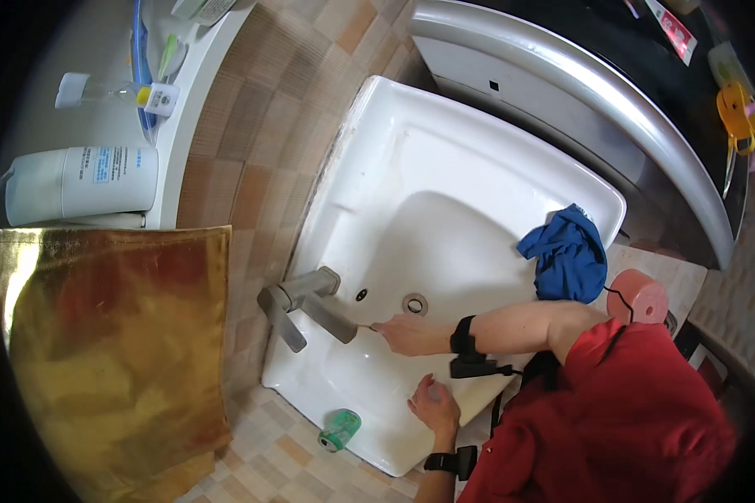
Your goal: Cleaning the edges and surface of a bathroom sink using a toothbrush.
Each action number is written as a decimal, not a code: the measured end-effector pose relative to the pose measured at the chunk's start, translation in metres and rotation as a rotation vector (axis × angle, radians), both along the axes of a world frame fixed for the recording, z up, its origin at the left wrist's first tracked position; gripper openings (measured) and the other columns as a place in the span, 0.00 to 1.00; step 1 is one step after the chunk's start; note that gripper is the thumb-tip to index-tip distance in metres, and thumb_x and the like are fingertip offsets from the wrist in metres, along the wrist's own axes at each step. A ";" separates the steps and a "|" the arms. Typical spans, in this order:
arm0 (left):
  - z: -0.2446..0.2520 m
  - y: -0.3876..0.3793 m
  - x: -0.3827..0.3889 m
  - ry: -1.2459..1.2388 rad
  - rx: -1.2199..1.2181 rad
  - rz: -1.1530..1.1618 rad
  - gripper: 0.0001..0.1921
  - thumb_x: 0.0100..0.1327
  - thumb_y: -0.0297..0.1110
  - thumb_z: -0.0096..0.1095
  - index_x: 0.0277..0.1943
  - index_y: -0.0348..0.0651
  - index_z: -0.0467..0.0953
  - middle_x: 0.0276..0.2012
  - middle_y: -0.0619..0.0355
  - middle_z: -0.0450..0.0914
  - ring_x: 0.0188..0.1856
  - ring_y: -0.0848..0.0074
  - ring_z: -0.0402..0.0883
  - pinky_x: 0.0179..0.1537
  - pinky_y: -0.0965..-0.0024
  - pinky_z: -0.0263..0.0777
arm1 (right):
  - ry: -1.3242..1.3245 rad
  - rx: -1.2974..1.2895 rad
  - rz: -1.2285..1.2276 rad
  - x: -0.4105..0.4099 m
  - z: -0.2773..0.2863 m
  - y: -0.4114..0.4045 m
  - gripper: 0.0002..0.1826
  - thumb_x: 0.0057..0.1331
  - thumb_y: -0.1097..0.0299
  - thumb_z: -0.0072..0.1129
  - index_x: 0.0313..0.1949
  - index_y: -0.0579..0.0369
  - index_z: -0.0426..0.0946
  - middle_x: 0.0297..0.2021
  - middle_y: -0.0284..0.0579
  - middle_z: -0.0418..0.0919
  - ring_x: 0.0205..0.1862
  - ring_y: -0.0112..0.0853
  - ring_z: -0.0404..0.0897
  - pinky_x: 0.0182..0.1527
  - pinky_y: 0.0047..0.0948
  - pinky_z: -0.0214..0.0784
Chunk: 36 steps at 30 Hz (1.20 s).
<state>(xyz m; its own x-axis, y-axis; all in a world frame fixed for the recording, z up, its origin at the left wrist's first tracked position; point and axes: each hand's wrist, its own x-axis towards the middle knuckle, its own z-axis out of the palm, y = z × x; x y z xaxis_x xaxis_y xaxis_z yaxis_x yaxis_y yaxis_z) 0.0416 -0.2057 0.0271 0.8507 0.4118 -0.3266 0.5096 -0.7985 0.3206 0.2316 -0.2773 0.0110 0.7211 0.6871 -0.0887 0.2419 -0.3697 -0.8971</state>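
My right hand (406,334) is over the white ceramic washbasin (440,160), its fingertips beside the spout of the grey metal faucet (330,317). Its fingers pinch a small thin object (367,327), too small to identify, near the spout's end. My left hand (435,407) hovers lower in the picture above the basin's near side. Its fingers are loosely curled and apart, with nothing plainly held. To its left, a green drink can (340,431) lies at the basin's edge. A ring drain (414,305) shows just beyond my right hand.
A crumpled blue cloth (569,258) hangs over the basin's rim, near a pink roll (638,297). Beyond the rim stands a washing machine (528,107). A gold-coloured sheet (119,352) hangs at left, below a white shelf (192,119) with a pump bottle (88,182).
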 end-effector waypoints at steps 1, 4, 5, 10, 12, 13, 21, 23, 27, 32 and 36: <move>0.001 -0.004 0.001 0.008 0.017 0.021 0.16 0.60 0.40 0.51 0.49 0.46 0.75 0.44 0.57 0.79 0.53 0.63 0.73 0.66 0.47 0.43 | 0.054 -0.003 -0.060 -0.004 0.006 0.005 0.16 0.59 0.74 0.46 0.47 0.54 0.72 0.25 0.50 0.78 0.29 0.46 0.79 0.29 0.43 0.72; 0.005 -0.006 0.001 0.020 0.043 0.048 0.16 0.60 0.40 0.50 0.49 0.46 0.75 0.44 0.57 0.79 0.53 0.63 0.73 0.65 0.47 0.44 | 0.152 -0.062 -0.060 -0.004 0.017 0.001 0.17 0.58 0.73 0.46 0.48 0.53 0.73 0.27 0.51 0.79 0.32 0.46 0.79 0.33 0.43 0.73; 0.006 -0.006 0.001 0.015 0.055 0.042 0.16 0.60 0.40 0.50 0.49 0.46 0.75 0.44 0.56 0.79 0.53 0.63 0.73 0.65 0.46 0.44 | 0.190 -0.114 -0.012 0.004 0.020 -0.005 0.17 0.58 0.72 0.47 0.48 0.53 0.73 0.28 0.51 0.79 0.34 0.46 0.79 0.34 0.43 0.73; -0.002 -0.003 0.001 0.004 0.118 -0.010 0.16 0.59 0.39 0.52 0.49 0.45 0.75 0.44 0.54 0.79 0.52 0.61 0.73 0.65 0.45 0.46 | 0.001 -0.196 -0.036 0.014 0.004 -0.026 0.19 0.59 0.71 0.46 0.51 0.48 0.74 0.30 0.53 0.79 0.37 0.49 0.79 0.36 0.46 0.72; 0.000 0.001 0.002 -0.018 0.141 -0.003 0.15 0.59 0.39 0.53 0.48 0.46 0.75 0.44 0.54 0.79 0.52 0.62 0.73 0.65 0.44 0.46 | 0.124 -0.216 -0.038 0.012 0.020 -0.034 0.18 0.61 0.68 0.45 0.51 0.46 0.75 0.33 0.53 0.80 0.39 0.50 0.79 0.40 0.47 0.71; 0.002 0.001 0.003 -0.032 0.138 -0.013 0.15 0.59 0.39 0.53 0.47 0.46 0.76 0.44 0.53 0.79 0.52 0.62 0.72 0.65 0.44 0.46 | 0.153 -0.168 -0.095 0.009 0.012 -0.041 0.17 0.63 0.66 0.45 0.50 0.45 0.75 0.35 0.55 0.79 0.40 0.50 0.78 0.42 0.47 0.71; 0.000 0.012 -0.008 -0.268 -0.067 0.069 0.12 0.60 0.38 0.58 0.45 0.45 0.77 0.41 0.55 0.81 0.49 0.65 0.75 0.62 0.51 0.55 | 0.090 -0.297 0.020 0.005 0.019 -0.077 0.19 0.64 0.62 0.46 0.51 0.51 0.76 0.31 0.59 0.79 0.35 0.49 0.79 0.42 0.40 0.72; 0.001 0.022 -0.009 -0.330 -0.275 0.208 0.12 0.59 0.36 0.60 0.43 0.43 0.77 0.40 0.54 0.81 0.46 0.64 0.77 0.57 0.56 0.61 | 0.199 -0.378 0.021 0.002 0.037 -0.074 0.19 0.64 0.61 0.47 0.51 0.53 0.76 0.32 0.60 0.79 0.35 0.50 0.79 0.42 0.40 0.71; 0.019 0.024 -0.006 -0.534 -0.695 0.239 0.09 0.57 0.32 0.64 0.40 0.38 0.78 0.38 0.50 0.81 0.39 0.61 0.80 0.43 0.67 0.72 | 0.086 -0.383 0.009 -0.009 0.056 -0.088 0.19 0.65 0.60 0.48 0.51 0.55 0.76 0.31 0.60 0.79 0.32 0.50 0.79 0.39 0.39 0.71; 0.081 -0.008 -0.047 -0.475 -0.714 -0.009 0.09 0.59 0.31 0.60 0.41 0.38 0.76 0.39 0.50 0.80 0.42 0.60 0.78 0.45 0.65 0.70 | -0.094 -0.277 0.138 -0.064 0.120 -0.109 0.19 0.69 0.63 0.47 0.57 0.53 0.69 0.20 0.55 0.75 0.21 0.40 0.76 0.28 0.36 0.68; 0.094 -0.038 -0.099 -0.420 -0.552 -0.137 0.12 0.58 0.25 0.55 0.46 0.41 0.73 0.42 0.52 0.78 0.47 0.60 0.75 0.53 0.60 0.65 | 0.000 -0.238 0.194 -0.128 0.168 -0.136 0.21 0.68 0.64 0.48 0.59 0.49 0.67 0.18 0.56 0.74 0.20 0.47 0.77 0.27 0.41 0.70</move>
<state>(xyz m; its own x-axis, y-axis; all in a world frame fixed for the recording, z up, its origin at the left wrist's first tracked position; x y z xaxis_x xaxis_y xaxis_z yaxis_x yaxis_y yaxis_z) -0.0573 -0.2432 0.1209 0.9830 0.1607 -0.0893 0.1602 -0.5107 0.8447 0.1032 -0.4131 0.1789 0.5787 0.7717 -0.2637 0.3279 -0.5162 -0.7912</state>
